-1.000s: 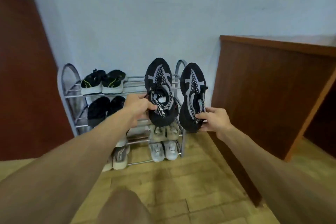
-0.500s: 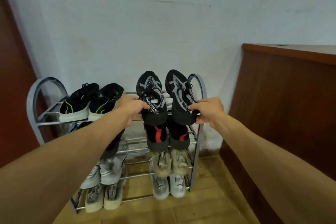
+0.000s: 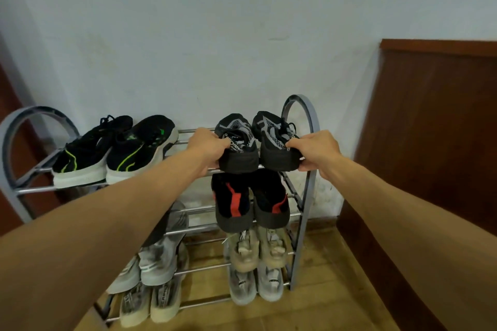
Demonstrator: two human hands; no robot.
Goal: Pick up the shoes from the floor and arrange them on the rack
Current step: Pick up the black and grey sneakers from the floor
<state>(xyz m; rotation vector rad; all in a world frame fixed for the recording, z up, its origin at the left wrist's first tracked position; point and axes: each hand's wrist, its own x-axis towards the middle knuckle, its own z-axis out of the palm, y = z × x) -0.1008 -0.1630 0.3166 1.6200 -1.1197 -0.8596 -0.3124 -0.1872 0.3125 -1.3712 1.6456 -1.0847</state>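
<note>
Left hand (image 3: pixel 207 142) grips one black-and-grey knit shoe (image 3: pixel 236 148) at the heel; right hand (image 3: pixel 318 150) grips its mate (image 3: pixel 277 146). Both rest, toes to the wall, on the rack (image 3: pixel 304 115) top tier.

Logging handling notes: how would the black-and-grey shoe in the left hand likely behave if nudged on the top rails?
The black-and-grey shoe probably feels light: the left hand lifts it by the collar alone. Its knit upper looks soft, likely floppy. On round rails it might tip.

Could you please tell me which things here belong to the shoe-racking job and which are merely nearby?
Job: left hand, right hand, black-and-grey pair, rack, shoes already racked.
Nearby: wooden cabinet, wall.
</note>
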